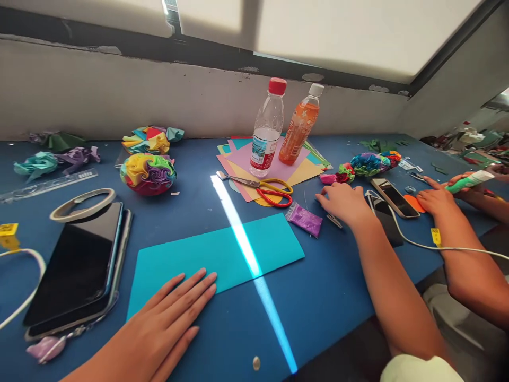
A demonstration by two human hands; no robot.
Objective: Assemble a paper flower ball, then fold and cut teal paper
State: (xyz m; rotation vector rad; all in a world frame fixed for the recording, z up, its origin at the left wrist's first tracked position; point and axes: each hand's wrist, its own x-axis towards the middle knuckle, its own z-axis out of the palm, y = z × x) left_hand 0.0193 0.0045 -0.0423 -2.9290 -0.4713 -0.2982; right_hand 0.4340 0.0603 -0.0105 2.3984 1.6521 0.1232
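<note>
My left hand [175, 318] lies flat and open, its fingers across the lower left edge of a folded turquoise paper sheet [222, 252]. My right hand [344, 204] hovers or rests low over the table with its fingers apart, and I see nothing held in it. Just beneath its fingers lies a small metal tool [334, 221], partly hidden. A purple packet [305, 219] sits to the left of that hand. Scissors [258, 184] with red and yellow handles lie on a stack of coloured paper [238, 178].
Two bottles, one clear [265, 138] and one orange [300, 127], stand on the paper stack. Colourful paper balls [149, 172], a tape roll [83, 204] and stacked phones [79, 260] are at left. At right, a co-worker's hands [437, 199] are near a green-and-white tube [469, 181].
</note>
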